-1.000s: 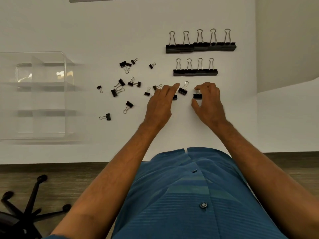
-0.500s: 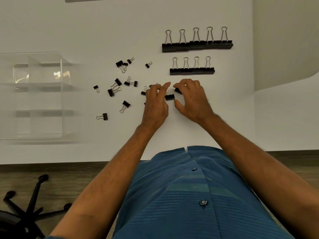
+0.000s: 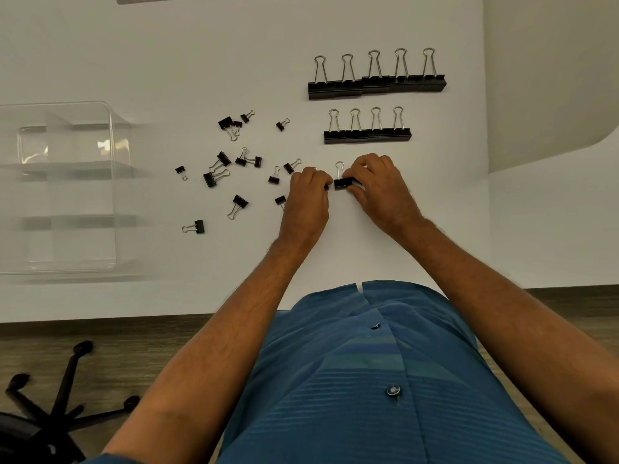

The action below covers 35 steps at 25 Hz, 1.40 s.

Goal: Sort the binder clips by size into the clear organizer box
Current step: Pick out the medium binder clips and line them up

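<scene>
On the white table (image 3: 167,45), several large black binder clips (image 3: 376,83) stand in a far row. A row of medium clips (image 3: 367,134) stands below it. Small clips (image 3: 221,169) lie scattered left of my hands. My right hand (image 3: 378,187) pinches a small upright clip (image 3: 342,183) on the table. My left hand (image 3: 306,199) rests curled beside it, fingertips on another small clip that is mostly hidden. The clear organizer box (image 3: 63,189) with dividers stands at the left, with no clips in it.
The table's front edge runs just past my blue shirt (image 3: 368,380). A black chair base (image 3: 40,413) sits on the wood floor at lower left. A wall corner (image 3: 552,95) borders the table on the right.
My right hand slid left from the table's middle right toward my left hand. Both hands now meet at one small clip, set upright below the medium row.
</scene>
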{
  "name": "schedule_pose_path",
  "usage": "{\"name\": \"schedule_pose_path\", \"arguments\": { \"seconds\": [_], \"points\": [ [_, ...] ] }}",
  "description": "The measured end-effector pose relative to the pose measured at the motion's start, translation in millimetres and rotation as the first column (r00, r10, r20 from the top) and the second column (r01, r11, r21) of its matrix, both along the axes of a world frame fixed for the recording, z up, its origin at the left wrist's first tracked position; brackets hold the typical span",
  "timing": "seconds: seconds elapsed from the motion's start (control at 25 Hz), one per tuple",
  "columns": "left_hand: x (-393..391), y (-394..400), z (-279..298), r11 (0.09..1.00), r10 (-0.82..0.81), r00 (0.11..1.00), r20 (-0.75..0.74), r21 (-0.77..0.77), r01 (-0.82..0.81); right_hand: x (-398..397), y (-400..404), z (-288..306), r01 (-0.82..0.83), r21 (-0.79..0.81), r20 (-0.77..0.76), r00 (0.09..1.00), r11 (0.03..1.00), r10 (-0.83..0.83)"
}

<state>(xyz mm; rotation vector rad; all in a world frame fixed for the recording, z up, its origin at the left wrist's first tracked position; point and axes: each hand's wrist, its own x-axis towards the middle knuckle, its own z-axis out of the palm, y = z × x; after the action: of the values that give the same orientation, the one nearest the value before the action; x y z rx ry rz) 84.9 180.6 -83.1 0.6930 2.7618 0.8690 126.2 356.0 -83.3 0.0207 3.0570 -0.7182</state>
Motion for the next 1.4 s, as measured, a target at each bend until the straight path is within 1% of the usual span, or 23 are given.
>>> {"name": "schedule_pose_path", "arguments": {
  "seconds": [0.12,0.2,0.32,0.44,0.56,0.72,0.88,0.96,1.04,1.12,1.28,1.4],
  "points": [
    [2,9,3,0.999,-0.023,0.999,0.036,0.035,0.022,2,2,0,0.029,-0.015,0.020,0.999,0.999,-0.029],
    [3,11,5,0.998,-0.028,0.999,0.032,0.056,0.026,3,4,2,0.054,-0.024,0.052,0.997,0.998,-0.053],
    [5,9,7,0.999,0.024,1.000,0.013,0.046,-0.025,7,9,6,0.093,-0.024,0.097,0.991,0.995,-0.091],
    [5,6,5,0.996,0.069,0.996,0.048,0.060,-0.071,12,16,5,0.097,0.005,0.086,0.992,0.995,-0.097],
    [2,7,2,0.995,0.046,0.995,0.085,0.089,-0.053,12,18,3,0.100,0.001,0.060,0.993,0.995,-0.100],
    [-2,11,0,0.997,0.002,0.997,0.079,0.080,-0.008,9,13,6,0.110,-0.002,0.069,0.992,0.994,-0.110],
    [-6,10,-3,0.997,-0.012,0.996,0.091,0.078,0.005,8,12,12,0.149,-0.075,0.082,0.986,0.986,-0.143],
    [-7,10,-2,0.996,-0.012,0.995,0.101,0.087,0.003,12,19,17,0.191,-0.111,0.047,0.981,0.975,-0.187],
    [-8,10,-1,0.995,-0.004,0.993,0.114,0.100,-0.007,19,29,20,0.276,-0.160,-0.013,0.959,0.948,-0.282],
    [-10,10,0,0.993,0.002,0.992,0.123,0.117,-0.016,31,40,20,0.326,-0.178,-0.022,0.942,0.929,-0.335],
    [-14,10,0,0.992,0.003,0.991,0.136,0.126,-0.021,53,51,12,0.266,-0.169,0.042,0.964,0.949,-0.263],
    [-16,10,-2,0.991,0.004,0.989,0.147,0.131,-0.023,53,50,5,0.234,-0.134,0.027,0.972,0.963,-0.233]
  ]
}}
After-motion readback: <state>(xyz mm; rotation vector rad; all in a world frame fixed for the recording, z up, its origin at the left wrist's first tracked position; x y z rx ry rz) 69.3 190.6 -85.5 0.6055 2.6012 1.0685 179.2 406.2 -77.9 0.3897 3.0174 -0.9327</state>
